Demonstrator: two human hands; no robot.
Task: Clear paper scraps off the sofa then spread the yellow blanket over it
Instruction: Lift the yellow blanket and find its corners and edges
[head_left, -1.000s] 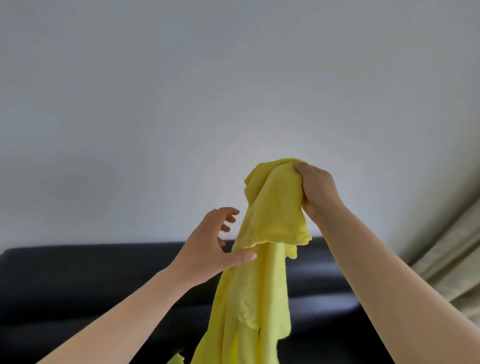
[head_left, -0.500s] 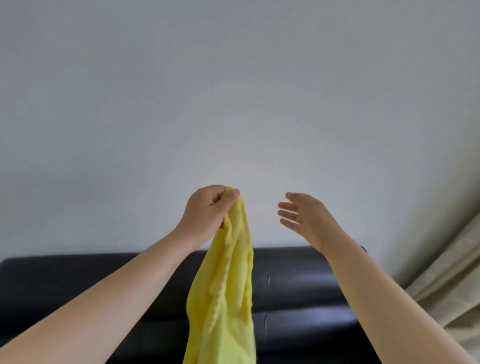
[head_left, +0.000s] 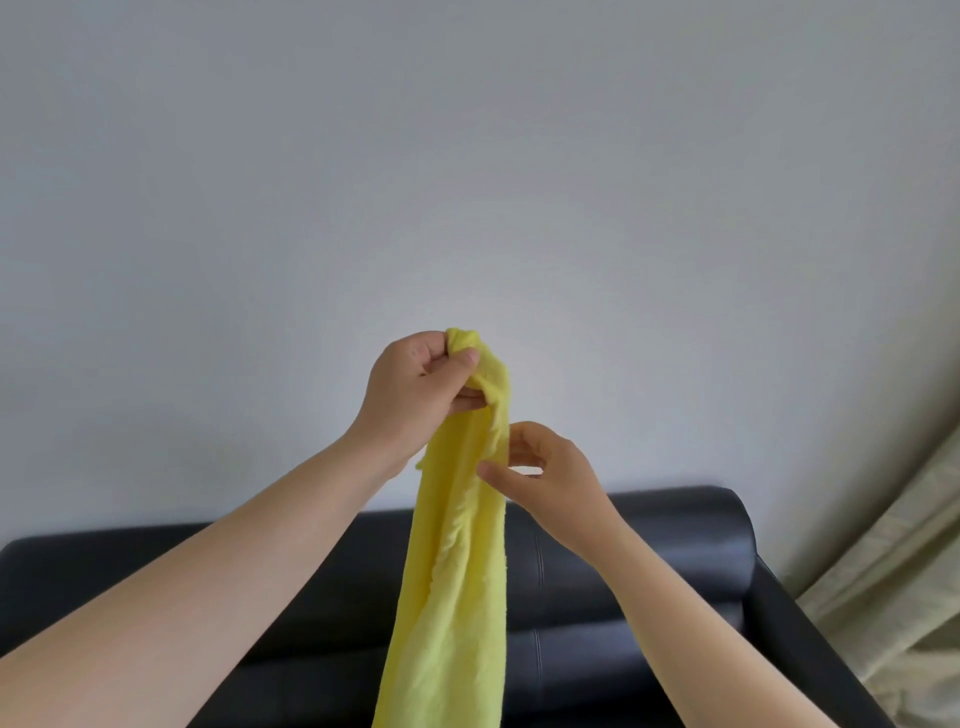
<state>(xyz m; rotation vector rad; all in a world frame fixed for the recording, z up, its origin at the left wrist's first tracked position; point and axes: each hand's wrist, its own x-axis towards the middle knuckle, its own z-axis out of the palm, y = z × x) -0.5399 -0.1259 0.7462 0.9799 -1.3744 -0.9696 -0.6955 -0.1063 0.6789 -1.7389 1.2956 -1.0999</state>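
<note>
- At the centre of the frame, the yellow blanket (head_left: 457, 571) hangs as one narrow bunched rope from the left hand (head_left: 415, 395), whose fingers are curled round its top with the thumb pressed on the cloth. Its lower end runs out of the bottom edge of the frame.
- Just below and to the right, the right hand (head_left: 550, 467) seems to pinch the blanket's right edge between thumb and curled fingers.
- Risk: the cloth is twisted on itself, so the right hand may catch a fold rather than the true edge. Pulling apart would then leave it roped, not spread.
- Risk: a thin pinch on soft pile could slip once the hands part, dropping one side.
- Risk: the sofa's seat is hidden, so I cannot tell whether scraps remain that the blanket would cover.
- Room: the black sofa (head_left: 649, 571) fills the lower frame, with open air on both sides of the hands against the bare wall (head_left: 467, 156).
- Edge: the curtain (head_left: 893, 597) at lower right stands near the sofa's arm and could snag a wide swing.
</note>
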